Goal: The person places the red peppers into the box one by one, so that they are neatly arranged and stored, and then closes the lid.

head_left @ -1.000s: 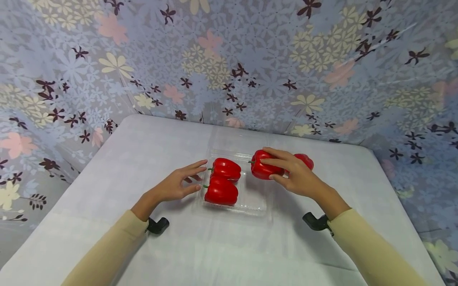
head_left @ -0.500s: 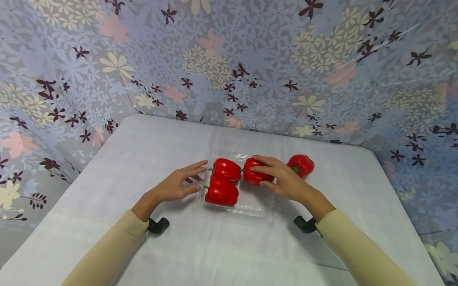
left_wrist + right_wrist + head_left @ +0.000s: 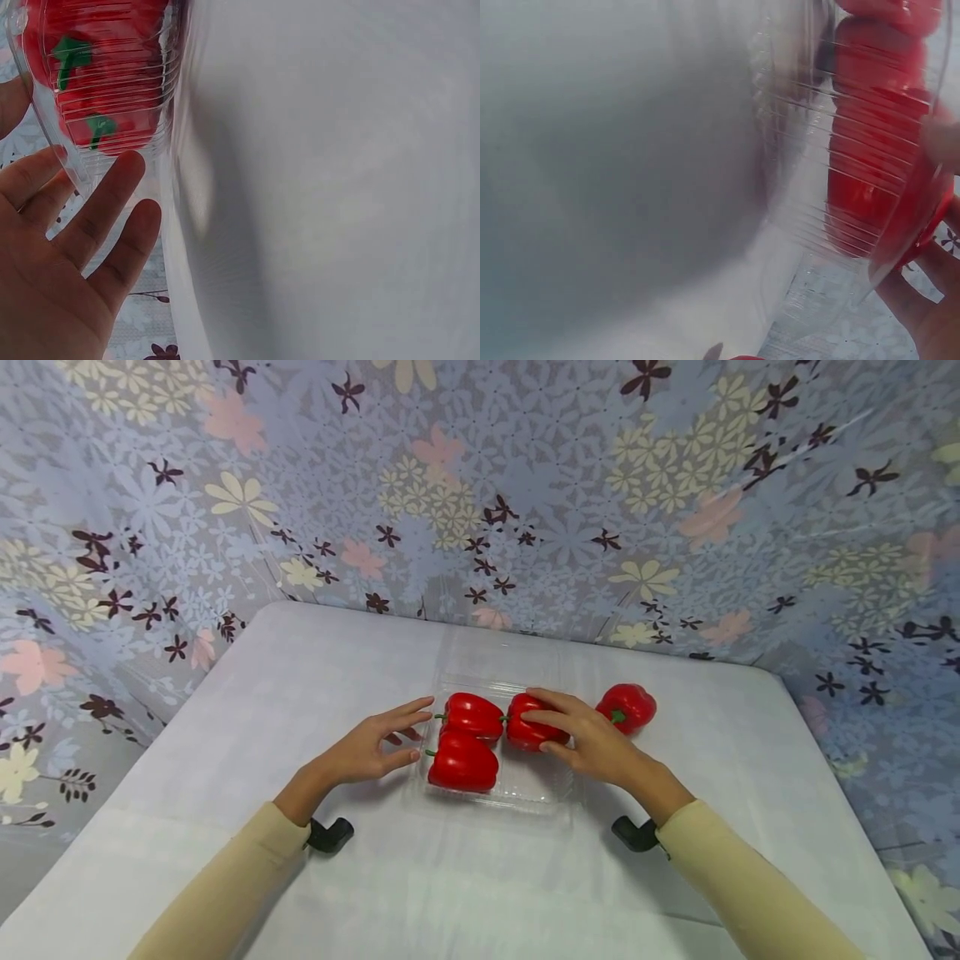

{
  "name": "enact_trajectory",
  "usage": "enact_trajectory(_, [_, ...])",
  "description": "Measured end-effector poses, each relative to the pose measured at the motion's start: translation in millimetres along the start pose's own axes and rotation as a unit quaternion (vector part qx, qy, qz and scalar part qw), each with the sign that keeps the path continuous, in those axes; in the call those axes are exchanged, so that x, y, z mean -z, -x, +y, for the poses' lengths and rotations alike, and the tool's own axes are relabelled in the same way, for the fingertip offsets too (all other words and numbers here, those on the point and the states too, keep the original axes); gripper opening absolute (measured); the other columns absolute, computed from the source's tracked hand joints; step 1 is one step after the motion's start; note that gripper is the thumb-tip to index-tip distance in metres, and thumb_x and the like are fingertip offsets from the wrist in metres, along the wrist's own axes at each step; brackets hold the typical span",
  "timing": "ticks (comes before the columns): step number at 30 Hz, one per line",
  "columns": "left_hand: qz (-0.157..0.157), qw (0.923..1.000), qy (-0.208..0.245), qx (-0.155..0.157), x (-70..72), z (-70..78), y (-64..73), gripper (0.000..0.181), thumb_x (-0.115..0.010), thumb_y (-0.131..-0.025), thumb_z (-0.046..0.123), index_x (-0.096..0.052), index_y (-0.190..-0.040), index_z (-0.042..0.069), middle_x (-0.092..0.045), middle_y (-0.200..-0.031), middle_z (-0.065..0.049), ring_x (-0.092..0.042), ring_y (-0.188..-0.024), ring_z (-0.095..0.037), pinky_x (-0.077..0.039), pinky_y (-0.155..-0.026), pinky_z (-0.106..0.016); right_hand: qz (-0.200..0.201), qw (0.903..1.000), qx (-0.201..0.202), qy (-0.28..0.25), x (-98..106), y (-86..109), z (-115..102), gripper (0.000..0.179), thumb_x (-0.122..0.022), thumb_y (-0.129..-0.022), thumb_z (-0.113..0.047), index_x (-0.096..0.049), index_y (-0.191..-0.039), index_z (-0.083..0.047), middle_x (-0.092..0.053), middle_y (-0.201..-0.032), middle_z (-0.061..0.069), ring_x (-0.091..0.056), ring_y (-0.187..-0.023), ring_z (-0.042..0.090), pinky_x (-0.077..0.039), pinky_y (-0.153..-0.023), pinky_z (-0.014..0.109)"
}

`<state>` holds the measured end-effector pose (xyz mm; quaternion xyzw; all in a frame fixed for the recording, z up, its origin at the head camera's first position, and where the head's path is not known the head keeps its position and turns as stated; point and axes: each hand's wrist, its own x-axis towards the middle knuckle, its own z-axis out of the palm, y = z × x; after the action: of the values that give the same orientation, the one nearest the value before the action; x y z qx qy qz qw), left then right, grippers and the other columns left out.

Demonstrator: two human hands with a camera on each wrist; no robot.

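My right hand grips a red bell pepper in the right part of a clear plastic clamshell box. Two more red bell peppers lie on the box's left side, a far one and a near one, green stems pointing left. My left hand is beside the box's left wall, fingers spread and holding nothing. In the left wrist view, its fingertips are right at the ribbed wall. The right wrist view shows the gripped pepper through the box, partly behind the fingers.
Another red bell pepper lies on the white-covered table, right of the box. The clear lid lies opened back behind the box. A flowered cloth hangs along the table's far edge.
My right hand has carried its bell pepper left and down into the box, bringing the loose pepper behind it into fuller view. My left hand has stayed in place.
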<state>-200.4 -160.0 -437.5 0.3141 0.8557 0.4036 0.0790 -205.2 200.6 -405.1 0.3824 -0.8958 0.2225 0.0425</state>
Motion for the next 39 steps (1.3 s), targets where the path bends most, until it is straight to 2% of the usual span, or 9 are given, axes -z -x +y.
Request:
enact_trajectory(6, [0.001,1.0,0.002,0.003,-0.4,0.7,-0.3,0.062,-0.066,-0.091,0.018,-0.045,-0.148,0.003,-0.036,-0.161,-0.013,-0.067,-0.113,-0.028,-0.058,-0.093,-0.046,0.003,0.9998,-0.018,-0.006,-2.9,1.4,-0.4,0.057,-0.079,-0.083,-0.01,-0.061,-0.136,-0.015,-0.044,-0.155,0.011,-0.045,-0.141,0.033,-0.051,-0.104,0.047])
enact_trajectory(21, [0.0,1.0,0.005,0.004,0.4,2.0,-1.3,0.063,-0.066,-0.09,0.016,-0.045,-0.148,0.003,-0.036,-0.161,-0.014,-0.067,-0.113,-0.029,-0.058,-0.093,-0.048,-0.002,0.9996,-0.028,-0.009,-3.6,2.1,0.1,0.057,-0.079,-0.083,-0.011,-0.061,-0.136,-0.015,-0.043,-0.155,0.009,-0.043,-0.142,0.032,-0.049,-0.106,0.048])
enact_trajectory(31, [0.0,1.0,0.009,0.004,0.0,2.7,-1.1,0.063,-0.066,-0.09,0.015,-0.044,-0.149,0.004,-0.035,-0.161,-0.014,-0.066,-0.113,-0.03,-0.058,-0.093,-0.048,-0.015,0.9981,-0.053,0.027,-7.2,4.6,-0.3,0.061,-0.081,-0.081,-0.011,-0.058,-0.137,-0.016,-0.047,-0.153,0.011,-0.047,-0.139,0.034,-0.051,-0.105,0.049])
enact_trajectory(35, [0.0,1.0,0.006,0.001,0.0,1.7,-0.8,0.063,-0.066,-0.091,0.015,-0.044,-0.148,0.003,-0.035,-0.161,-0.015,-0.067,-0.113,-0.029,-0.059,-0.092,-0.047,-0.017,0.9981,-0.051,0.03,-8.5,4.1,-0.1,0.061,-0.081,-0.081,-0.012,-0.057,-0.137,-0.016,-0.045,-0.154,0.011,-0.049,-0.137,0.034,-0.05,-0.105,0.049])
enact_trajectory(39, [0.0,1.0,0.004,0.006,-0.4,1.9,-0.2,0.065,-0.067,-0.09,0.017,-0.043,-0.149,0.005,-0.035,-0.161,-0.012,-0.067,-0.113,-0.028,-0.059,-0.092,-0.046,-0.014,0.9985,-0.031,0.042,-10.6,3.5,0.6,0.061,-0.082,-0.08,-0.013,-0.058,-0.136,-0.017,-0.047,-0.153,0.01,-0.051,-0.136,0.033,-0.051,-0.105,0.05])
